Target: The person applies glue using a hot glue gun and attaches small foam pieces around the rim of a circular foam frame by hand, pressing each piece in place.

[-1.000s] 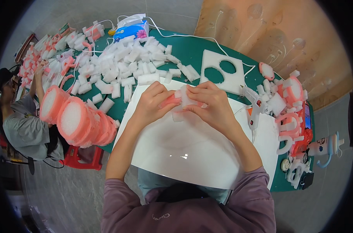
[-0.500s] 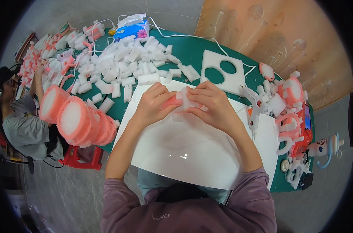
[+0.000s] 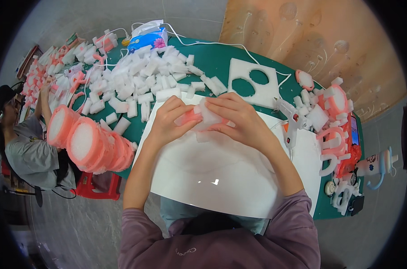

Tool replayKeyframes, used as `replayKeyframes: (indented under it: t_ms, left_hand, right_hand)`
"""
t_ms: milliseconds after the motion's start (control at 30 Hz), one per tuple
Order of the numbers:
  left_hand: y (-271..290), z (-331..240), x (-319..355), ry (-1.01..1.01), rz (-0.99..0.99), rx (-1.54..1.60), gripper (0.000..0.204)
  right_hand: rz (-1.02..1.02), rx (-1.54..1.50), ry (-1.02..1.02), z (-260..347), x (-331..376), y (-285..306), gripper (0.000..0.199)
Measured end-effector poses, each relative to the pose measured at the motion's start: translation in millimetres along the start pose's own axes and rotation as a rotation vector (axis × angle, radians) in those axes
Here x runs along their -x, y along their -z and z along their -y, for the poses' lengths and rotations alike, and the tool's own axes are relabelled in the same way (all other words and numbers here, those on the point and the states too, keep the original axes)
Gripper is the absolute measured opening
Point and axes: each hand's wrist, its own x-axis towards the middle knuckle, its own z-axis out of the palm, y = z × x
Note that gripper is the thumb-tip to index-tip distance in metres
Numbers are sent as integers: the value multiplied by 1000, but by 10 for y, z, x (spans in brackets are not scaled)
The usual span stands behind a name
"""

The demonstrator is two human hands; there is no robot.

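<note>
As a second ago, both hands' grip stays closed on the foam piece (image 3: 202,117).

Both hands meet over a white sheet (image 3: 221,175) on the green table (image 3: 221,60). The left hand (image 3: 170,121) and right hand (image 3: 241,117) grip a pink-and-white foam piece (image 3: 202,117) between them. White foam blocks (image 3: 140,80) lie beyond, a glue gun (image 3: 291,120) just right, stacked pink rings (image 3: 91,143) left.

Left hand (image 3: 170,122) and right hand (image 3: 241,120) together (fingers curled), forearms converging
</note>
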Motion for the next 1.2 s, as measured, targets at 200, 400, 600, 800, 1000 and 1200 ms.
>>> replayKeyframes:
  t_ms: [200,400,600,800,1000,1200]
  left_hand:
    - [30,52,11,33,-9,45,29]
    - [4,26,9,48,-3,45,29]
    - [21,26,18,63,-12,33,27]
    - [31,40,4,73,-3,20,26]
    - [-10,82,17,124,-17,63,26]
    - [-10,436,117,515,-531,432,26]
  right_hand:
    - [-18,-42,-50,57,-46,327,71]
    - [73,-52,11,-78,8,92,73]
    - [163,-143,-45,-103,24,-84,66]
    - [160,-93,-13,-86,21,-105,67]
    - [190,-27,-73,-23,2,-3,73]
    - [4,81,-41,147,-46,319,75]
